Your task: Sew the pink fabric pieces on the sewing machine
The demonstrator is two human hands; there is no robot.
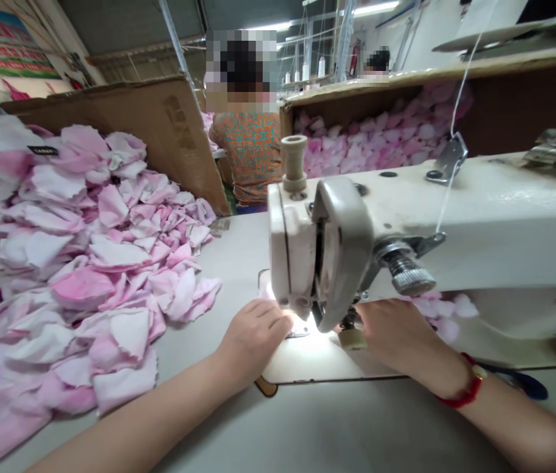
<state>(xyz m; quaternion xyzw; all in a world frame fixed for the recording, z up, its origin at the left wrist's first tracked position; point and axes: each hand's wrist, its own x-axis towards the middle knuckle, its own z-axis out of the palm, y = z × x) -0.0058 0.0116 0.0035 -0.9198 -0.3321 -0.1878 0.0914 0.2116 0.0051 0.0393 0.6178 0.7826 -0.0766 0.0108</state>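
A white sewing machine point(455, 223) stands before me, its lamp lighting the needle plate point(302, 364). My left hand point(258, 335) is left of the needle area, with fingers curled and pressed together, fingertips by the bright spot. What lies under them I cannot make out; a pale pinkish bit of fabric point(267, 289) shows just behind. My right hand point(399, 335) reaches in from the right, beside the presser foot area; its fingertips are hidden behind the machine head. A red band point(468, 387) circles the right wrist. White thread point(463, 85) runs down to the tension knob point(413, 272).
Pink and white fabric pieces point(85, 263) are heaped on the left of the table. Small pink pieces point(448, 312) lie behind the right hand. Cardboard boxes point(135, 118) border the back, one holding pink pieces point(376, 138). A person point(253, 151) sits beyond. Dark blue-handled scissors point(519, 381) lie right.
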